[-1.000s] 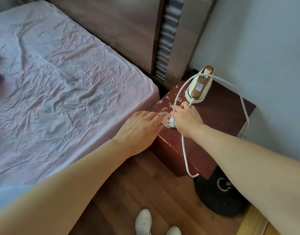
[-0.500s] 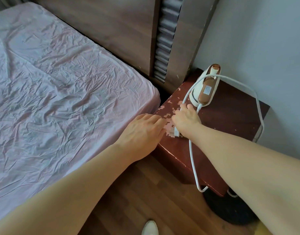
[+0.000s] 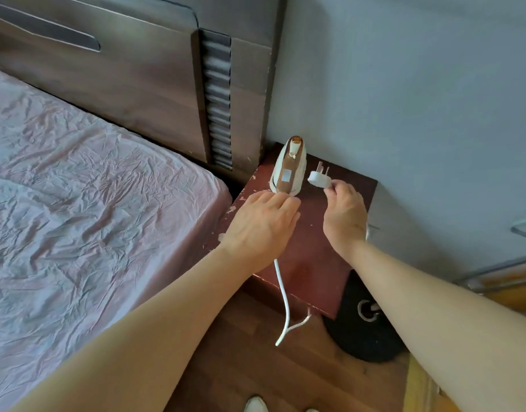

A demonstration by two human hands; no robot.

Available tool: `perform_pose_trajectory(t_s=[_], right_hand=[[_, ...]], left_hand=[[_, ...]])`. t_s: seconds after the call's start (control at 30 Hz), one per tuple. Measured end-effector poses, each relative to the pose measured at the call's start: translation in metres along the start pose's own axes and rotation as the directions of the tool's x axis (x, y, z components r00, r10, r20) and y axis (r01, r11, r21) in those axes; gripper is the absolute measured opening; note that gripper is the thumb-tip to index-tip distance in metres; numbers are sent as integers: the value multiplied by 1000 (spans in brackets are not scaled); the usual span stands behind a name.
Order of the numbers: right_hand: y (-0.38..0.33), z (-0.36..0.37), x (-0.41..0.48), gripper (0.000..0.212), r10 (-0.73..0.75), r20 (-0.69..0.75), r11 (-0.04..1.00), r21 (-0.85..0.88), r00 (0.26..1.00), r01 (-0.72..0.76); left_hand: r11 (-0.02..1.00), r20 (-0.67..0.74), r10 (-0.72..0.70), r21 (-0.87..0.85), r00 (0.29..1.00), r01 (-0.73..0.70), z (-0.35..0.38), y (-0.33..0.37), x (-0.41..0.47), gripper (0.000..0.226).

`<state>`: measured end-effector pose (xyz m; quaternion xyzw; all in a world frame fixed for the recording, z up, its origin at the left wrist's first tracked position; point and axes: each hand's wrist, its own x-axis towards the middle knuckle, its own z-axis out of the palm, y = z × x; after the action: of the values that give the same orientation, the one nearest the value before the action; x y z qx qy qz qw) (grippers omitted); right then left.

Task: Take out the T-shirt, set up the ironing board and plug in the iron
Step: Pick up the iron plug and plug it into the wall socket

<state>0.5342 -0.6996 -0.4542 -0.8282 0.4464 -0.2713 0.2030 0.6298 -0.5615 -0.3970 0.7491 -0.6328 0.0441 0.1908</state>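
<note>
Iron cord [image 3: 282, 295] dangled white off the nightstand's [image 3: 315, 263] front edge, looping toward the floor. Further up, the left hand [image 3: 260, 227] lay flat, fingers loose and gripping nothing, just touching the iron's heel. The right hand [image 3: 343, 214] pinched the white plug [image 3: 318, 177], prongs raised. Behind stood the iron [image 3: 289, 169], upright, white with copper-brown trim; its small label was unreadable.

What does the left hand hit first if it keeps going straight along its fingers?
Probably the iron. The left hand lies flat over the nightstand, fingers aimed at the iron's near end, about touching it. Depth is unclear, so contact may already exist.
</note>
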Motion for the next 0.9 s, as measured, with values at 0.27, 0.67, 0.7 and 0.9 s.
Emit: perform_pose_trajectory(t_s=[0.27, 0.67, 0.7, 0.9], right_hand=[[69, -46, -13, 33, 363, -11, 910, 218, 932, -352], [242, 7, -53, 23, 458, 116, 870, 144, 881, -471], [258, 15, -54, 20, 455, 120, 872, 143, 882, -469], [328, 72, -52, 25, 420, 92, 839, 340, 903, -425]], left_hand=[[984, -68, 144, -95, 987, -150, 69, 74, 40, 25], [927, 112, -107, -348, 988, 140, 259, 175, 38, 35], [914, 103, -127, -373, 987, 157, 275, 179, 39, 35], [678, 119, -444, -604, 888, 419, 388, 176, 53, 25]])
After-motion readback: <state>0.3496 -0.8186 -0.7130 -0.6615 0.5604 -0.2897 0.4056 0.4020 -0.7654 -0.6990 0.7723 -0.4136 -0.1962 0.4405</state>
